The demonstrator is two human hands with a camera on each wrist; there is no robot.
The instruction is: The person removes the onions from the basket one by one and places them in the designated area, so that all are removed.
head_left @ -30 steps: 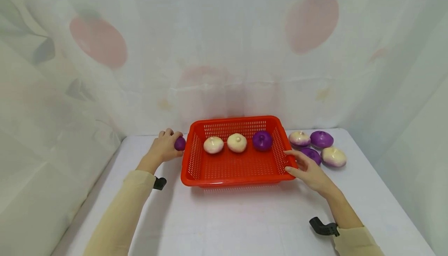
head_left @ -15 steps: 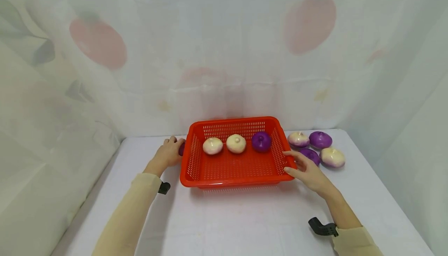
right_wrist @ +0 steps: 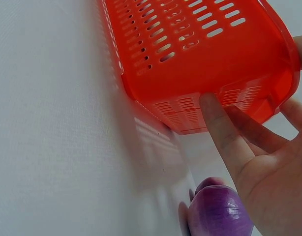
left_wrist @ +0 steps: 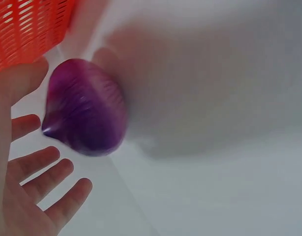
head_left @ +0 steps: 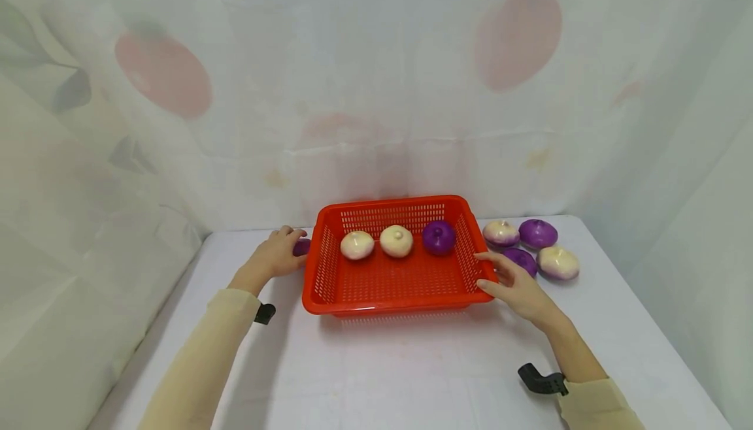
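Note:
In the head view my left hand point(head_left: 279, 253) is at the left side of the red plastic basket point(head_left: 391, 300). Its spread fingers point(left_wrist: 40, 160) stand loosely around a purple onion point(left_wrist: 87, 108), with gaps showing between them and it. That onion point(head_left: 302, 247) lies on the white table close to the basket's left wall, partly hidden by the hand. My right hand point(head_left: 518, 289) grips the basket's right rim, fingers on both sides of the wall point(right_wrist: 215, 69). Inside the basket are two whitish onions point(head_left: 357, 245) and one purple onion point(head_left: 438, 238), in a row along the back.
Right of the basket lie several onions: two purple point(head_left: 538, 234) and two whitish ones point(head_left: 558, 263), close behind my right hand. A white cloth covers the table point(head_left: 388, 378). A printed curtain point(head_left: 376, 90) hangs right behind the table's back edge.
My left hand moved right with the purple onion toward the basket's side, then loosened and drew back slightly left, leaving it there. My right hand keeps its grip on the rim.

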